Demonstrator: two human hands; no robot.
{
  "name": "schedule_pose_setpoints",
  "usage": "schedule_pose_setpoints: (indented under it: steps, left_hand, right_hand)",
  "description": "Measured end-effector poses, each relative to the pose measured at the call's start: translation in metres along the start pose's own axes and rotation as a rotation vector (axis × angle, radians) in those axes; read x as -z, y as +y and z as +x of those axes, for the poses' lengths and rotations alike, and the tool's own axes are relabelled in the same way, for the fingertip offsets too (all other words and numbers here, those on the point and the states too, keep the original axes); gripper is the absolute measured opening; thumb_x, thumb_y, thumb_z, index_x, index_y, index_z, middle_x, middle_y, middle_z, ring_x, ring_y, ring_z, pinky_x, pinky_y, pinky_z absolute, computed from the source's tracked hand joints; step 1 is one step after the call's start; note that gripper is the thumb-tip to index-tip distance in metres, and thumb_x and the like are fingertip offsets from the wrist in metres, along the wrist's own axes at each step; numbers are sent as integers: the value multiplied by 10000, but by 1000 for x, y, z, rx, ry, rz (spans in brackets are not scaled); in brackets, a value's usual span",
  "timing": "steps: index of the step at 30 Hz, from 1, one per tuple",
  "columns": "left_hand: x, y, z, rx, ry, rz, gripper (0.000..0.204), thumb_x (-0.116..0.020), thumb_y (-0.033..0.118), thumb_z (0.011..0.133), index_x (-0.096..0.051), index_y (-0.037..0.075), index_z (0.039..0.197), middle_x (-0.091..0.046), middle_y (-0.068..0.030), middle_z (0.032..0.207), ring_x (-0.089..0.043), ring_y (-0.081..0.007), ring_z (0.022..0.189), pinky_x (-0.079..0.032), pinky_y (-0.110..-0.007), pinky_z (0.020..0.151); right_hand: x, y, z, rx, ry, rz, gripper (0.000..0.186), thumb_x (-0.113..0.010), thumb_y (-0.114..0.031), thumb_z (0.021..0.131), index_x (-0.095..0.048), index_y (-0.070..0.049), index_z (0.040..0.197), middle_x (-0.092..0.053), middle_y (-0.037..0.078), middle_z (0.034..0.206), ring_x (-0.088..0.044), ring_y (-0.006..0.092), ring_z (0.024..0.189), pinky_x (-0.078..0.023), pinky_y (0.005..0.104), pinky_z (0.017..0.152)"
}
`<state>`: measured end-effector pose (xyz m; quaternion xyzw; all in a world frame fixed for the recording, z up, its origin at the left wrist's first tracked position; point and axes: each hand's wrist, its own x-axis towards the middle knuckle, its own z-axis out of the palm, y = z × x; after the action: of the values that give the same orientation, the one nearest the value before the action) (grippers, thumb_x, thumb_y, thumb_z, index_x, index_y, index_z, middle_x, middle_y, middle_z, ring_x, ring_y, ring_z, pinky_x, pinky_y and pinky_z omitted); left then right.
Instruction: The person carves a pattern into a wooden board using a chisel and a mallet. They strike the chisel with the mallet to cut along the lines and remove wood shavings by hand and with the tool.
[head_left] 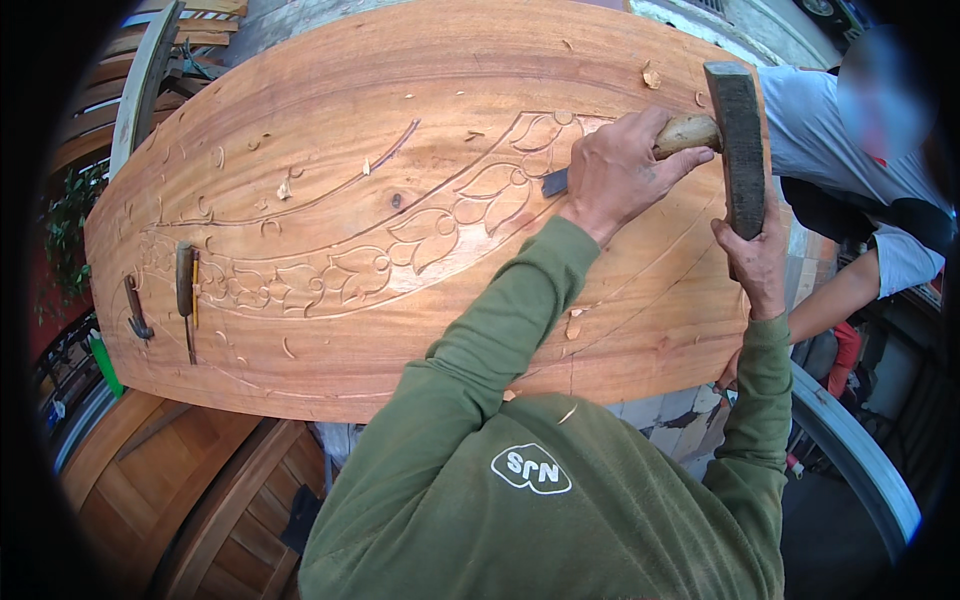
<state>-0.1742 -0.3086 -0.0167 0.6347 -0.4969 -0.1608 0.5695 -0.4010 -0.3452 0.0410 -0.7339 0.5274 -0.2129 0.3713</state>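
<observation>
My left hand (pixel 625 175) is closed around a chisel, its fingers wrapped over the wooden handle (pixel 688 135). The dark blade (pixel 555 183) shows beyond my hand, low over the carved leaf pattern (pixel 490 200) on a broad wooden panel (pixel 620 340). In my right hand (pixel 757 260) is a thick, dark wooden bar used like a mallet (pixel 738 140), gripped at its near end. The bar lies across the butt of the chisel handle and appears to touch it, though depth is hard to judge.
On the panel's left lie a small hammer (pixel 137 308), a wooden-handled tool (pixel 185 285) and a thin yellow stick (pixel 196 290). Curled shavings (pixel 652 76) are scattered around. Another person (pixel 850 130) in a light shirt is close at the right edge. Wooden panels (pixel 170 470) stand at lower left.
</observation>
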Motion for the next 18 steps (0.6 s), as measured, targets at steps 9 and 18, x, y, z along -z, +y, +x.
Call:
schedule_pose_setpoints:
  steps: [9, 18]
  left_hand:
    - [2, -3, -2, 92, -127, 56, 556, -847, 647, 838, -742, 104, 899, -706, -94, 676, -716, -296, 604, -550, -402, 547]
    - [21, -3, -10, -27, -146, 58, 554, -888, 612, 807, -740, 97, 947, -677, -76, 681, -683, -273, 607, -543, -388, 552]
  right_hand:
    - [-12, -5, -4, 73, 33, -94, 779, -748, -52, 842, -470, -3, 1569, -672, 56, 1146, -628, 146, 969, -541, 307, 886]
    - [-29, -15, -32, -88, 28, 47, 907, -763, -50, 848, -353, -40, 1657, -661, 86, 1277, -642, 160, 1057, -537, 302, 927]
